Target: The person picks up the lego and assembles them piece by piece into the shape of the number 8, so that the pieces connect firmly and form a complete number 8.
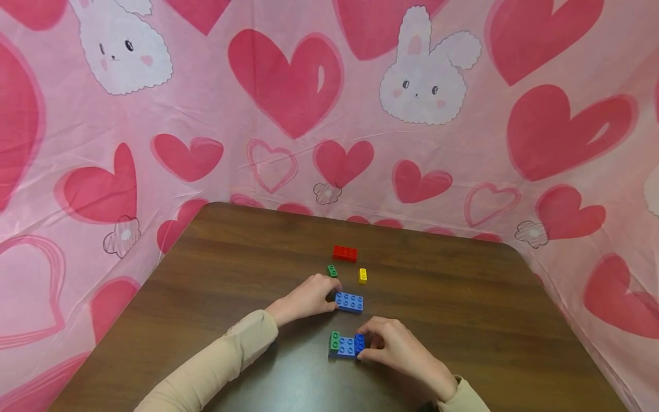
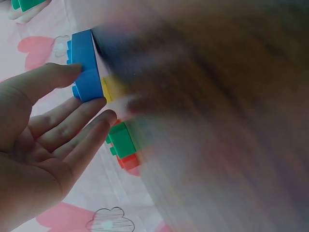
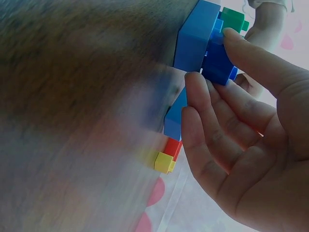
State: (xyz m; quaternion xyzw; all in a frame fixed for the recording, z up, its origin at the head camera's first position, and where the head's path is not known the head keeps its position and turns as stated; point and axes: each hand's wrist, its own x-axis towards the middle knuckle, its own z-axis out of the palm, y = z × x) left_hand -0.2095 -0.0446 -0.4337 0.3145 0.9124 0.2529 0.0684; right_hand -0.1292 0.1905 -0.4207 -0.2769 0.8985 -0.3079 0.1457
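My left hand (image 1: 310,296) pinches the left end of a light blue eight-stud brick (image 1: 349,302) between thumb and fingers. In the left wrist view, the thumb presses near the studs of this blue brick (image 2: 87,63). Nearer the front, my right hand (image 1: 404,349) pinches a small dark blue brick (image 1: 360,343). That one sits on the right end of another light blue brick (image 1: 346,347), with a green two-stud brick (image 1: 334,340) on its left end. The right wrist view shows the thumb and fingers on the dark blue brick (image 3: 218,65).
Beyond the left hand lie a small green brick (image 1: 332,270), a small yellow brick (image 1: 362,276) and a red brick (image 1: 345,253) on the brown wooden table (image 1: 247,246). A pink cloth (image 1: 288,166) with hearts and rabbits hangs behind the table.
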